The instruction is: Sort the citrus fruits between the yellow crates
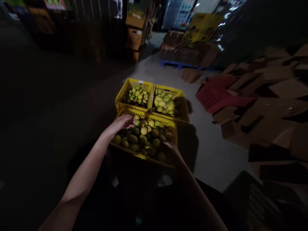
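Observation:
A yellow plastic crate (pixel 175 136) stands nearest me on the floor, holding many round and oval green-yellow fruits (pixel 143 131) whose exact kind I cannot make out. My left hand (pixel 124 122) reaches over the crate's left side, fingers apart and stretched out above the fruits, with nothing in it. At the right side, my right hand (pixel 170 148) is low among the fruits, partly in shadow. Its visible fingers are extended near a fruit, and I see no grip on one. Behind stand two more yellow crates, the left one (pixel 117 99) and the right one (pixel 185 110), both with similar fruits.
Flattened and opened cardboard boxes (pixel 271 110) are heaped on the right, with a red plastic crate (pixel 216 93) among them. Farther back, a blue pallet (pixel 178 64) carries boxes and a yellow crate (pixel 202 27). Stacked cartons (pixel 133 38) stand behind. The left side is very dark.

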A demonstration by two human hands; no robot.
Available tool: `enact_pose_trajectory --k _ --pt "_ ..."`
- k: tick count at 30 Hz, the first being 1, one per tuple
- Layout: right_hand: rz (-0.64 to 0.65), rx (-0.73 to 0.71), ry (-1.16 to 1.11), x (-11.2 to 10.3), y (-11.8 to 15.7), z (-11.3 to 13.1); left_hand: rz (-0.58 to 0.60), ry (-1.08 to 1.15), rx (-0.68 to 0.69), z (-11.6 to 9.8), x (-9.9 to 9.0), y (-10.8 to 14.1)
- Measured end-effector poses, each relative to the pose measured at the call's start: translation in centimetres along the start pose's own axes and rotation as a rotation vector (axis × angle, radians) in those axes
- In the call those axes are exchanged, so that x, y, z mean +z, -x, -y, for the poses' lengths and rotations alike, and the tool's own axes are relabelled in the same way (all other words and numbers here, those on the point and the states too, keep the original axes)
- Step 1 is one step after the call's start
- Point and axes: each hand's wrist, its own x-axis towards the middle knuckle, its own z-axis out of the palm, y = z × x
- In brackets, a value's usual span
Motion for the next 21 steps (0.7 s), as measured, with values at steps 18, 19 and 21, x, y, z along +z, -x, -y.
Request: enact_pose_trajectory --k 18,19,21 --pt "-0.095 -0.197 1.134 6.7 -6.3 -5.8 0.051 -0.185 0.077 1.6 0.3 -1.4" --pt "-0.113 -0.199 1.165 7.1 -6.5 -6.0 0.049 -0.194 0.083 1.8 0.2 -1.6" --pt "-0.148 -0.204 1.216 7.8 -6.7 -6.2 0.041 -0.232 0.100 2.1 0.0 -1.7"
